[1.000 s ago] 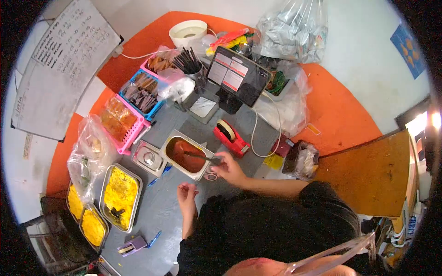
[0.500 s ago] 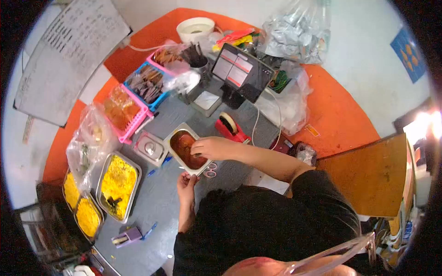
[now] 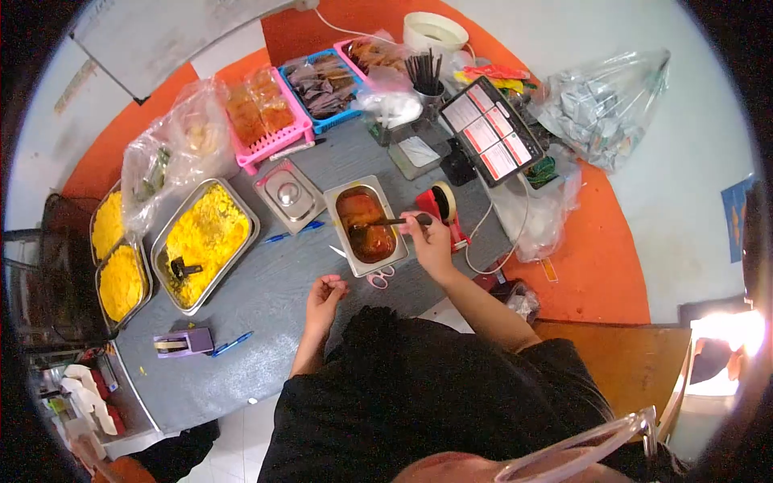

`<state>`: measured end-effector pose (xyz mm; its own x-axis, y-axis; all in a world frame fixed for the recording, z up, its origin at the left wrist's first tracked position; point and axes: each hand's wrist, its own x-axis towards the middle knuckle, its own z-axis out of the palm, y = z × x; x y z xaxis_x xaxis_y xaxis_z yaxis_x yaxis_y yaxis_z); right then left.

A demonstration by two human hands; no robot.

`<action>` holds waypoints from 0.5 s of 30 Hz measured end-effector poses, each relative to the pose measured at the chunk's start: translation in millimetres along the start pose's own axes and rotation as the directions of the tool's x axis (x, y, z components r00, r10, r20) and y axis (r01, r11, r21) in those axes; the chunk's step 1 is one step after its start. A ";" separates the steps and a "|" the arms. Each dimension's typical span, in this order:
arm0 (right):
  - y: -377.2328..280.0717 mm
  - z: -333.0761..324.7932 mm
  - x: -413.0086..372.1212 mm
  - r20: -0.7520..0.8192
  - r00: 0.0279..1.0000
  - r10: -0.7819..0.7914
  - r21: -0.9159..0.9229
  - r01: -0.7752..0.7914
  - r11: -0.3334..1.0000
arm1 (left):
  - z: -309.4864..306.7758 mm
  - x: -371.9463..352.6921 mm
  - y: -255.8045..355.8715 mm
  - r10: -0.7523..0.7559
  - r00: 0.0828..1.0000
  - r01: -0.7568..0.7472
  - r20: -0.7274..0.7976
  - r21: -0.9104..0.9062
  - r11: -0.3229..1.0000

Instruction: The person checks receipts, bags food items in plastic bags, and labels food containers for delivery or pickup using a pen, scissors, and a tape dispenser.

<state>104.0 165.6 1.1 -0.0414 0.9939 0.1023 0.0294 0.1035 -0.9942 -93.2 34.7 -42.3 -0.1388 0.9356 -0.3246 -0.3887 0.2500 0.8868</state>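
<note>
My right hand is closed on the dark handle of a spoon, whose head dips into red-brown sauce. That sauce fills a small steel pan on the grey table. Just below the pan's near corner is my left hand, fingers loosely curled and apart from the pan, with nothing visible in them. Pink-handled scissors lie partly under the pan. Left of the pan sits a steel lid with a round knob, a blue pen close by.
Steel trays of yellow food stand at the left. A purple tape dispenser is near the front, and a red one right of the pan. A tablet, cup of black sticks and food baskets line the back.
My right hand has drawn back rightward from over the sauce, and the spoon handle now shows in it. My left hand has let go of the pan's edge. The view has shifted.
</note>
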 end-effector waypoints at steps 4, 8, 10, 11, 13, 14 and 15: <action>-25.6 1.8 12.0 0.416 0.836 -0.359 -0.303 0.500 0.811 | -10.4 -5.1 -8.6 0.054 0.998 -0.053 -0.031 0.042 0.998; -29.4 -2.6 9.3 0.717 0.570 -0.401 -0.328 0.784 0.528 | -11.7 -3.5 -5.3 0.082 0.996 -0.074 -0.029 0.218 0.973; -32.1 -5.7 0.5 0.636 0.669 -0.386 -0.394 0.711 0.583 | -11.8 -0.9 -6.6 0.084 0.996 -0.080 -0.012 0.212 0.974; -33.3 -8.5 -4.0 0.630 0.673 -0.388 -0.402 0.710 0.579 | -11.5 0.8 -7.0 0.089 0.996 -0.086 -0.003 0.203 0.975; -35.4 -13.7 -14.3 0.509 0.798 -0.322 -0.450 0.566 0.691 | -11.2 2.5 -6.0 0.091 0.996 -0.092 0.014 0.194 0.977; -38.2 -14.3 -20.0 0.502 0.801 -0.326 -0.456 0.565 0.688 | -11.0 3.3 -5.2 0.092 0.996 -0.094 0.019 0.184 0.978; -42.1 -14.6 -25.9 0.416 0.874 -0.251 -0.466 0.443 0.766 | -10.1 4.3 -3.9 0.094 0.995 -0.098 0.028 0.185 0.978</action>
<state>118.5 136.0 40.8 -0.4593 0.8266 0.3254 0.4700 0.5369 -0.7006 -101.5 35.3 -50.4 -0.1487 0.9617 -0.2304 -0.1977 0.1994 0.9598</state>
